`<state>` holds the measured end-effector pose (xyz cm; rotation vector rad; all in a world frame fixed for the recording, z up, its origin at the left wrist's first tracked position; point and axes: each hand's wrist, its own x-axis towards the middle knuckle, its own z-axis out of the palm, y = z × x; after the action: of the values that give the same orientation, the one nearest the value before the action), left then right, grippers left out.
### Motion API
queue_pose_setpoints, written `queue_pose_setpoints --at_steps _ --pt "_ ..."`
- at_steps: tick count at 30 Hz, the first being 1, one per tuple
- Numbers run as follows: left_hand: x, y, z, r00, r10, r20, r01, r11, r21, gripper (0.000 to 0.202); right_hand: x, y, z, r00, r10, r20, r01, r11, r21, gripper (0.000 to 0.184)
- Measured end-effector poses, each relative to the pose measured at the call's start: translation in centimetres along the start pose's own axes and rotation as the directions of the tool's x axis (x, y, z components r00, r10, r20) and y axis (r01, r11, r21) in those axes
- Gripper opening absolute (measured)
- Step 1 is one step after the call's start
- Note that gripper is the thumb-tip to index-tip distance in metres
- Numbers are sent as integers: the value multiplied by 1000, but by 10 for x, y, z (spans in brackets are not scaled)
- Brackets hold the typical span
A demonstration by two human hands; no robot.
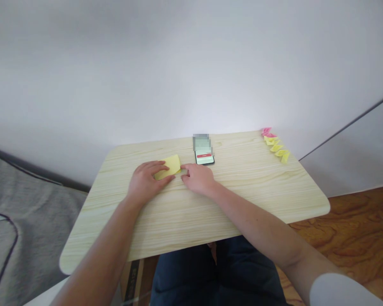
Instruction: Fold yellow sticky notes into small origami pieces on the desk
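A yellow sticky note (174,162), perhaps more than one layer, lies on the pale wooden table left of the middle. My left hand (146,180) covers its left part, fingers bent over the top and thumb along the near edge, holding it against the table. At its right corner my right hand (198,178) has the index fingertip touching the paper, with the thumb curled close below. Exactly how that corner sits between the right fingers is too small to see.
A phone (204,159) with a lit screen lies just beyond my right hand. Several folded yellow papers (276,148) and a pink one (267,132) line the table's (258,187) right edge. A white wall (191,76) stands behind; grey cloth (35,229) is at left.
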<state>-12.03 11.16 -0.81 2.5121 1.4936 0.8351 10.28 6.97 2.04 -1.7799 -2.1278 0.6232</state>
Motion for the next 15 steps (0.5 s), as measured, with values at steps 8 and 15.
queue_pose_setpoints --at_steps 8,15 --pt "0 2 2 1000 22 -5 -22 1000 5 32 1 3 -1 999 -26 -26 28 997 70 43" --pt "3 -5 1 999 -8 39 9 1000 -20 35 -1 4 2 999 -27 -34 26 999 -25 44"
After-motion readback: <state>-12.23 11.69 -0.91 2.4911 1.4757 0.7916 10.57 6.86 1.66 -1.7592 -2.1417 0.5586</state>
